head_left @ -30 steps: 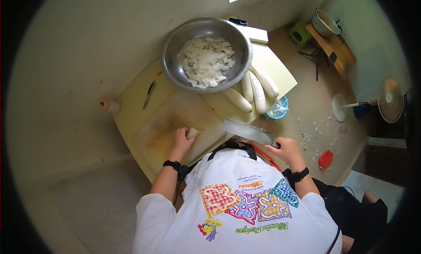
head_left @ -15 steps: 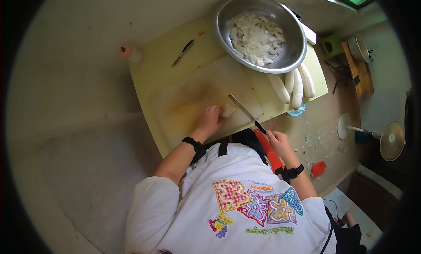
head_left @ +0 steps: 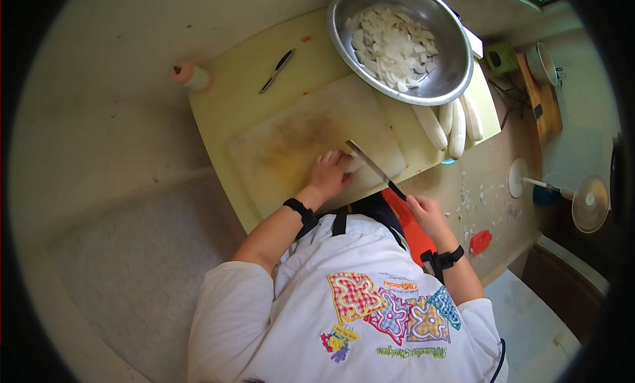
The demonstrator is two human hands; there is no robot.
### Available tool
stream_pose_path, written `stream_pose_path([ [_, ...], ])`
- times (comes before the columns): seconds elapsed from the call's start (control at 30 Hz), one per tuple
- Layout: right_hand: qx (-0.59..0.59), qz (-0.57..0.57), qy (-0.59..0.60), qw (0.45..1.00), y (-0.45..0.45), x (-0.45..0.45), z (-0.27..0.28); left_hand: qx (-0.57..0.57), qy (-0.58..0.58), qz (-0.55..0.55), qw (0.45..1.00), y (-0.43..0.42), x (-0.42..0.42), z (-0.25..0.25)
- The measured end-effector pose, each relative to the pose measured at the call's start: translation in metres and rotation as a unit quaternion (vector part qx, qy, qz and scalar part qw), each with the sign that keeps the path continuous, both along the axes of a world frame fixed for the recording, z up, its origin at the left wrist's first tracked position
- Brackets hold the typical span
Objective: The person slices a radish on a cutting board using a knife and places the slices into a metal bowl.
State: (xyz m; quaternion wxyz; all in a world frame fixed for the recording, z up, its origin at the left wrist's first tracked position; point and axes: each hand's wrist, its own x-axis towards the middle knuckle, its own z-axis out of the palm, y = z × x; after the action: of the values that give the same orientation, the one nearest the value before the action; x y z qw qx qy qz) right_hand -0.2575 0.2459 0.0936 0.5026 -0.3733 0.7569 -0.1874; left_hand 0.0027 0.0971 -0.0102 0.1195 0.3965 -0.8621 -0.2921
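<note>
My right hand [head_left: 426, 216] grips the black handle of a long-bladed knife [head_left: 370, 161]. The blade slants over the right part of a white cutting board [head_left: 258, 184], close to the fingertips of my left hand [head_left: 331, 174]. Those fingers are curled over a piece of white vegetable [head_left: 356, 163], mostly hidden between the hand and the blade. Beyond the board, a large steel bowl [head_left: 456, 75] holds many cut white pieces [head_left: 393, 45]. Several long, peeled white vegetables [head_left: 431, 127] lie beside the bowl at the table's right end.
A slim black and silver tool [head_left: 277, 71] lies on the pale yellow table [head_left: 231, 72]. At its left corner stands a pinkish bottle [head_left: 192, 77]. White scraps and a red object [head_left: 480, 241] are on the floor to the right, near a fan [head_left: 591, 204].
My left hand has shifted slightly right and forward, now covering more of the white piece. The knife stays in my right hand, its blade nearer the left fingertips. The camera view has shifted a little.
</note>
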Motion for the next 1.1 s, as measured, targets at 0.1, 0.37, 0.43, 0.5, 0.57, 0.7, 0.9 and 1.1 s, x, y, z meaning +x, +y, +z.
stream_pose_path([
  [0.1,0.001,-0.004,-0.002,1.000,0.002,0.003,0.004,0.008,0.029,0.012,0.999,0.001,-0.003,-0.002],
  [0.37,0.019,0.001,-0.002,1.000,0.001,0.003,0.005,-0.026,0.089,0.040,0.995,0.000,-0.016,-0.005],
  [0.43,0.022,0.005,-0.001,1.000,0.000,0.002,0.005,-0.031,0.091,0.043,0.994,-0.001,-0.016,-0.006],
  [0.5,0.008,0.010,-0.001,1.000,-0.004,0.002,0.009,-0.035,0.093,0.045,0.994,-0.001,-0.016,-0.008],
  [0.57,0.018,0.025,0.004,1.000,-0.007,0.000,0.011,-0.036,0.105,0.048,0.993,0.000,-0.015,-0.012],
  [0.7,0.045,0.063,0.020,0.997,-0.011,0.002,0.016,-0.048,0.142,0.036,0.988,-0.004,-0.013,-0.014],
  [0.9,0.068,0.068,-0.008,0.995,-0.013,0.002,0.016,-0.058,0.155,0.029,0.986,-0.005,-0.013,-0.019],
  [1.1,0.074,0.089,-0.015,0.993,-0.022,0.001,0.016,-0.053,0.158,0.029,0.986,-0.006,-0.013,-0.020],
])
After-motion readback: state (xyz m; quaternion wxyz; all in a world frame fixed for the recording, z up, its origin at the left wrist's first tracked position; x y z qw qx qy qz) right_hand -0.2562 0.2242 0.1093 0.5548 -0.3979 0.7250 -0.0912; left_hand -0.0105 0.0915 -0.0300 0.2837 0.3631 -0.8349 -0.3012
